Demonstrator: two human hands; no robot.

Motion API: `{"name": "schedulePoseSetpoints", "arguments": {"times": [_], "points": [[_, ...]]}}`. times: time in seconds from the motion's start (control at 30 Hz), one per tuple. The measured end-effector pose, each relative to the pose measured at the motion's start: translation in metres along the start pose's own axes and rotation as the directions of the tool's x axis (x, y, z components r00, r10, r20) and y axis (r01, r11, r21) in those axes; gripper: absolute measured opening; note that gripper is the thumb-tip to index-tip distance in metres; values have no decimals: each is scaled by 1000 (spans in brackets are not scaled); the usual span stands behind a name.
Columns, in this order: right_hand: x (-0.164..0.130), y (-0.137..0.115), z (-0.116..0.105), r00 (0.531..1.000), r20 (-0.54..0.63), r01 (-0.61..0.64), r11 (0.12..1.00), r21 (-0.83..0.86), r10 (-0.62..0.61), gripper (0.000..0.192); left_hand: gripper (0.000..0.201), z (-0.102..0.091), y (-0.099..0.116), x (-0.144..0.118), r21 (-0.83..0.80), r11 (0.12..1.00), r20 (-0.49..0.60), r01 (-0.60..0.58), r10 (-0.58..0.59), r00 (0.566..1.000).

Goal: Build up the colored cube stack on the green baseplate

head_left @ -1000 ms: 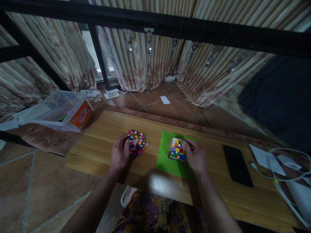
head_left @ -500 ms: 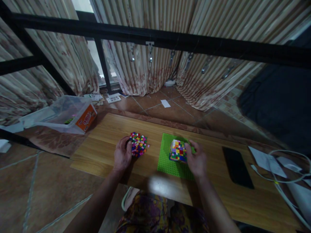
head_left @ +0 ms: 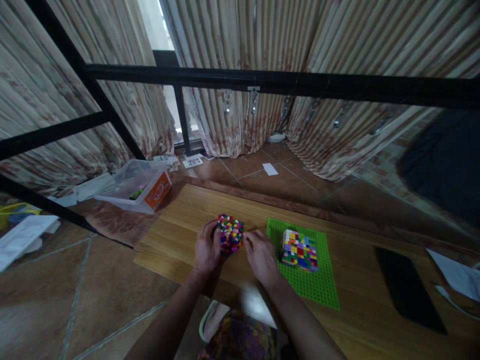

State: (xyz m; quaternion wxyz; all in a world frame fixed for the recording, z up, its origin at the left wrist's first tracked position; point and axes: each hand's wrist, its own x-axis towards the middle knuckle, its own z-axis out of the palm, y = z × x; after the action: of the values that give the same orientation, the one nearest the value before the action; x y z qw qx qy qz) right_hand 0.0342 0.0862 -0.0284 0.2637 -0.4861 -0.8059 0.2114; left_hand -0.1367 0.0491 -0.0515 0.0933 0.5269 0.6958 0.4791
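A pile of small multicoloured toy bricks (head_left: 231, 232) lies on the wooden table. My left hand (head_left: 207, 249) rests against the pile's left edge, fingers curved and thumb apart from them, with no brick visible in it. At the right edge of the pile is my right hand (head_left: 260, 255), its thumb and fingertips pinched together; whatever is between them is too small to make out. To its right, a block built of many coloured bricks (head_left: 299, 250) sits on a green studded baseplate (head_left: 318, 290), touched by neither hand.
A black flat object (head_left: 408, 287) and white paper (head_left: 455, 272) with a cable lie on the table's right side. Beyond the wooden table (head_left: 180, 215), at left, stands a clear plastic bin (head_left: 129, 202) with an orange label. A black metal rail (head_left: 210, 77) crosses before curtains.
My right hand has left the brick block and moved left to the right edge of the pile. The left hand stays by the pile. The camera view has shifted.
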Motion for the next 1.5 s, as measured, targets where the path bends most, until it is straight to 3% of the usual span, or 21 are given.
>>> {"name": "schedulePoseSetpoints", "arguments": {"times": [0.2,0.33,0.53,0.7,0.87,1.07,1.3,1.5], "points": [[13,7,9,999,45,-6,997,-81,10,25,27,-1,-1,0,4,1000,3,-4,4,1000],[3,-1,1,1000,12,-3,1000,-13,3,24,29,-2,0,1,1,1000,23,6,-6,1000],[-40,-4,-45,991,-118,-20,958,285,56,22,32,-3,-1,3,-11,1000,28,1,-1,1000],[-65,38,-94,940,-246,-156,941,300,235,22,36,-5,1,5,40,999,47,21,-23,999],[-53,80,-124,888,-293,-279,922,268,354,26,38,-5,2,7,58,998,57,18,-21,998],[-21,97,-127,935,-194,-247,939,239,296,24,38,-4,2,10,101,995,71,18,-25,997],[-8,108,-123,962,-93,-228,940,255,258,19,38,-5,1,11,117,993,90,10,-21,996],[-3,125,-123,952,87,-299,824,482,294,23,36,-4,1,10,121,993,86,13,-23,996]]}}
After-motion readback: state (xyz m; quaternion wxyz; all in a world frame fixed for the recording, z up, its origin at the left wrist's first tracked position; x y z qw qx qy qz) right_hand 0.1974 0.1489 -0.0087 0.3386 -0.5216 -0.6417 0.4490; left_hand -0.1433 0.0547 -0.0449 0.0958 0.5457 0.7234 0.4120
